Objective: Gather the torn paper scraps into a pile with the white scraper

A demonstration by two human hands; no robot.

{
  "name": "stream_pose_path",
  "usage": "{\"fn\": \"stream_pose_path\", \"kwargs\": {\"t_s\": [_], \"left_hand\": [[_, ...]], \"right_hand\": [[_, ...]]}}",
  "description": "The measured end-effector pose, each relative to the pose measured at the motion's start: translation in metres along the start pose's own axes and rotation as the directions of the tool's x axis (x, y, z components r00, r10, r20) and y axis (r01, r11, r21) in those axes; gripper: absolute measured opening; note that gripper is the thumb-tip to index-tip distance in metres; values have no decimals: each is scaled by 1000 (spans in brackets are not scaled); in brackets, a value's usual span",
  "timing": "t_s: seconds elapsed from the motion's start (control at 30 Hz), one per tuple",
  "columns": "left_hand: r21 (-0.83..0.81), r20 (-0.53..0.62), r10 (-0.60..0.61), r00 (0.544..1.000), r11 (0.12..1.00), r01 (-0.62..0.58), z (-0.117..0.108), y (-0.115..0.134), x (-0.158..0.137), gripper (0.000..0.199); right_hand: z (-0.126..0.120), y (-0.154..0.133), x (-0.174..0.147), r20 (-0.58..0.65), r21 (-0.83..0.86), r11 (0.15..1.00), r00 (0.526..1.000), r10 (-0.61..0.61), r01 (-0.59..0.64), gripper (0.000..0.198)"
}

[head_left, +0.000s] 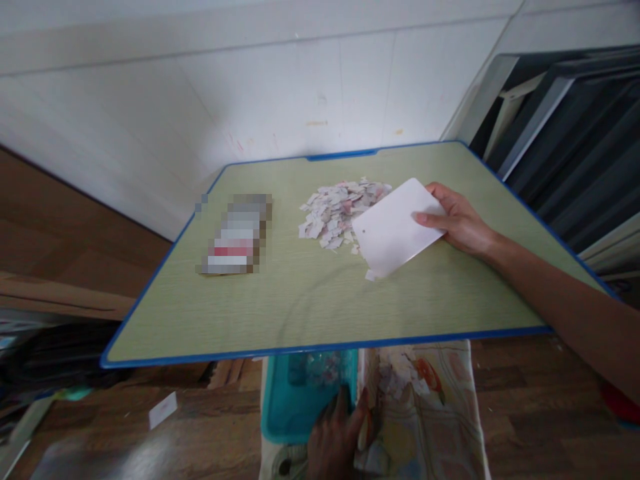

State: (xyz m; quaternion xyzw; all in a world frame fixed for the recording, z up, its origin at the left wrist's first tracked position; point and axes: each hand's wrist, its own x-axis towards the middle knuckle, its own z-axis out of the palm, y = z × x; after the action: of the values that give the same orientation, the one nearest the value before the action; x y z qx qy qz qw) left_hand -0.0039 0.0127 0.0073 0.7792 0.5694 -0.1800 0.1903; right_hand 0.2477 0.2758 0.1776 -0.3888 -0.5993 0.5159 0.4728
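My right hand (457, 220) pinches a white card (395, 230) with a small hole, thumb on top, tilted over the table. The card's left edge is against a heap of torn paper scraps (337, 210), mostly white with some pink. One small scrap (371, 275) sticks out at the card's lower corner. Below the table's front edge, my left hand (333, 437) grips the right rim of a teal plastic tray (283, 413), thumb outside and fingers inside. Clear plastic and paper bits show in the tray, partly hidden by the table.
The green table (240, 313) has a blue rim. A blurred-out rectangular object (235, 233) lies at its left. Scraps rest on a patterned cloth (440, 433) below. A white paper piece (163, 409) is on the wooden floor. Dark panels (575, 120) lean at right, by the wall.
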Motion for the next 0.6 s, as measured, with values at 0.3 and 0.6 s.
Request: {"fn": "stream_pose_path", "kwargs": {"t_s": [0.3, 0.6], "left_hand": [[53, -59, 13, 998, 999, -10, -1, 2, -1, 99], [148, -267, 57, 962, 989, -18, -5, 2, -4, 78]], "right_hand": [[0, 1, 1, -43, -38, 999, 999, -27, 25, 29], [-1, -1, 0, -38, -17, 1000, 999, -5, 4, 31]]}}
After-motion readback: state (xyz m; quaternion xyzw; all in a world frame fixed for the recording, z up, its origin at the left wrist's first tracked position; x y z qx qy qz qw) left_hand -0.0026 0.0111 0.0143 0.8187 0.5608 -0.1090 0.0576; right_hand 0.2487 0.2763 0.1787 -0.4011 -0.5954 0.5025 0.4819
